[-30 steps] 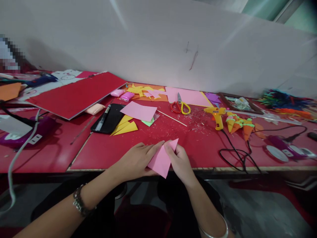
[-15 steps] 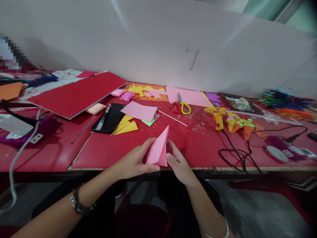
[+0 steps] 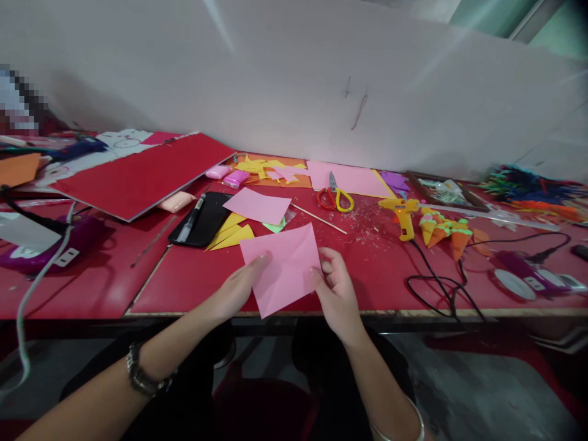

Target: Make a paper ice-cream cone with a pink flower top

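Note:
A creased pink square of paper (image 3: 285, 269) is spread out above the table's front edge. My left hand (image 3: 239, 288) grips its left side, thumb on top and the other fingers hidden beneath. At the right edge, my right hand (image 3: 337, 291) pinches the sheet between thumb and curled fingers. Just beyond it lie another pink sheet (image 3: 258, 206), some yellow paper pieces (image 3: 232, 234) and a black phone-like slab (image 3: 209, 222) with a pen (image 3: 193, 217) on top. A thin wooden stick (image 3: 319, 219) rests behind the paper.
Red-and-yellow scissors (image 3: 335, 197) lie near the wall. To the right are a yellow hot glue gun (image 3: 402, 217) with its looping black cord (image 3: 432, 282) and small orange paper cones (image 3: 459, 239). A large red board (image 3: 147, 171) and a purple power strip (image 3: 59, 245) occupy the left.
The pink paper, folded into a pointed shape before, is now opened out nearly flat. My hands have moved apart to its two sides.

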Demonstrator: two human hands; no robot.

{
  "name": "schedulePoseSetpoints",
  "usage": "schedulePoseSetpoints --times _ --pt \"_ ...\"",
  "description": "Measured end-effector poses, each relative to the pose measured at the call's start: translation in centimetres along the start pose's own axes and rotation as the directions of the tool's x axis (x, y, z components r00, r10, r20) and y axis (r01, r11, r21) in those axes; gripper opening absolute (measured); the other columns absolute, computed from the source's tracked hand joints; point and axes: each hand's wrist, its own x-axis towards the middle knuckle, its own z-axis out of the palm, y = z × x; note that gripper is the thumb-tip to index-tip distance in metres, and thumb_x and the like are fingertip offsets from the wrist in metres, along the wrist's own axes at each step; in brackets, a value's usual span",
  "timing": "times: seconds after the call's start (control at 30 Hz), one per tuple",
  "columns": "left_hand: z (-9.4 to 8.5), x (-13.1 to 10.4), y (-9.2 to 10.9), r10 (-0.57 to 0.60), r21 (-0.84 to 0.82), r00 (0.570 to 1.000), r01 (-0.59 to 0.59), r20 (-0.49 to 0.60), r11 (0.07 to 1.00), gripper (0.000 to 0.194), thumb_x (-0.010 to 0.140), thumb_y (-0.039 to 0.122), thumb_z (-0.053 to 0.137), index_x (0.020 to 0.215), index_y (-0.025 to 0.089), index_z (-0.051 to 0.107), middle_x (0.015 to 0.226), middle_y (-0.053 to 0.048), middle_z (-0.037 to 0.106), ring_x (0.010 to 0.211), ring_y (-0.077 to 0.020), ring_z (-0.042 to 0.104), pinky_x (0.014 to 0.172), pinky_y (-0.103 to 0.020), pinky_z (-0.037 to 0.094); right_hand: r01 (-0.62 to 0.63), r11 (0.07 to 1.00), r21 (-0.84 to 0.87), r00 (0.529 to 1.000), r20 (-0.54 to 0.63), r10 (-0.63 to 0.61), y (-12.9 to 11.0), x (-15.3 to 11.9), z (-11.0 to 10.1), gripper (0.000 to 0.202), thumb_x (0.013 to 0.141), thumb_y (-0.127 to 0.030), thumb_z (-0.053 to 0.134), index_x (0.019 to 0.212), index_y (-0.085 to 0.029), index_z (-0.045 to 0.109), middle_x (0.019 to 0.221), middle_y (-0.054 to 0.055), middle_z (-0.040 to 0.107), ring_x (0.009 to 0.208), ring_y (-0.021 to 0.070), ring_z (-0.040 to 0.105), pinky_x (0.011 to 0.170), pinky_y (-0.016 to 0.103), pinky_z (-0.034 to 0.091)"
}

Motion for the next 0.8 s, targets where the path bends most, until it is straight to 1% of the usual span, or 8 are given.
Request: schedulePoseSetpoints --times 0.07,0.17,0.27,0.43,0.5,0.63,0.73,0.8 --pt "0.2 0.3 0.2 -0.065 -0.19 0.996 0.076 0.065 0.979 0.042 0.081 0.045 0.04 0.102 0.014 0.058 0.105 -0.01 0.062 0.094 -0.0235 0.059 0.076 -0.034 0.05 0.114 0.987 -0.109 0.992 -0.032 -0.119 0.0 0.0 -0.2 0.036 0.078 -0.015 0.043 0.112 -0.025 0.042 0.103 0.005 0.056 0.093 0.0147 0.054 0.081 0.03 0.043" --pt "0.6 0.4 0.9 -0.05 -0.354 0.991 0.091 0.121 0.931 0.04 0.081 0.042 0.039 0.105 0.013 0.055 0.101 -0.01 0.063 0.089 -0.0222 0.06 0.074 -0.033 0.05 0.302 0.892 -0.336 0.953 0.071 -0.295 -0.1 0.0 -0.5 0.042 0.073 -0.004 0.037 0.105 -0.026 0.053 0.102 0.003 0.055 0.097 0.015 0.05 0.087 0.032 0.039" --pt "0.7 0.2 1.7 -0.087 -0.416 0.99 0.125 0.108 0.901 0.039 0.081 0.041 0.039 0.105 0.013 0.054 0.095 -0.011 0.065 0.083 -0.0221 0.062 0.069 -0.033 0.05 0.356 0.822 -0.445 0.934 0.188 -0.303 -0.2 0.0 -0.6 0.051 0.067 0.0 0.036 0.106 -0.027 0.054 0.102 0.003 0.054 0.102 0.0165 0.047 0.09 0.034 0.037" --pt "0.7 0.3 2.5 -0.157 -0.451 0.983 0.182 0.094 0.874 0.033 0.08 0.04 0.038 0.097 0.016 0.052 0.08 -0.007 0.064 0.066 -0.0156 0.06 0.06 -0.027 0.048 0.314 0.835 -0.451 0.949 0.128 -0.288 -0.5 0.2 -0.4 0.028 0.074 -0.014 0.046 0.097 -0.024 0.058 0.096 0.004 0.058 0.094 0.0172 0.051 0.085 0.033 0.039" --pt "0.8 0.6 2.3 -0.077 -0.448 0.982 0.148 0.174 0.882 0.038 0.08 0.048 0.033 0.089 0.016 0.052 0.069 -0.004 0.06 0.056 -0.0124 0.055 0.053 -0.024 0.045 0.25 0.876 -0.413 0.965 0.033 -0.261 -0.6 0.2 -0.4 0.014 0.078 -0.021 0.047 0.082 -0.021 0.06 0.082 0.002 0.059 0.08 0.0152 0.054 0.074 0.028 0.042" --pt "0.9 0.8 1.3 0.163 -0.377 0.931 -0.031 0.325 0.926 0.059 0.073 0.067 0.022 0.082 0.016 0.051 0.063 -0.003 0.053 0.046 -0.0097 0.044 0.046 -0.024 0.039 0.061 0.957 -0.284 0.988 -0.122 -0.099 -0.7 0.3 -0.6 0.018 0.08 -0.03 0.047 0.069 -0.018 0.054 0.061 -0.002 0.054 0.059 0.011 0.053 0.059 0.022 0.041" --pt "0.9 0.5 1.2 0.222 -0.196 0.95 -0.18 0.22 0.964 0.047 0.072 0.06 0.039 0.068 0.015 0.052 0.058 0.0 0.052 0.046 -0.0084 0.044 0.051 -0.023 0.04 0.004 0.975 -0.22 0.989 -0.144 -0.037 -0.8 0.4 -0.6 0.021 0.08 -0.033 0.047 0.067 -0.017 0.052 0.057 -0.003 0.053 0.055 0.0096 0.051 0.056 0.021 0.04" --pt "0.8 0.1 1.5 0.199 0.006 0.967 -0.202 0.16 0.979 0.038 0.075 0.049 0.047 0.058 0.015 0.052 0.049 0.002 0.05 0.047 -0.0087 0.046 0.056 -0.023 0.04 -0.003 0.981 -0.193 0.991 -0.132 -0.023 -0.8 0.4 -0.6 0.021 0.079 -0.033 0.047 0.067 -0.017 0.051 0.056 -0.003 0.052 0.053 0.0093 0.051 0.054 0.02 0.039"
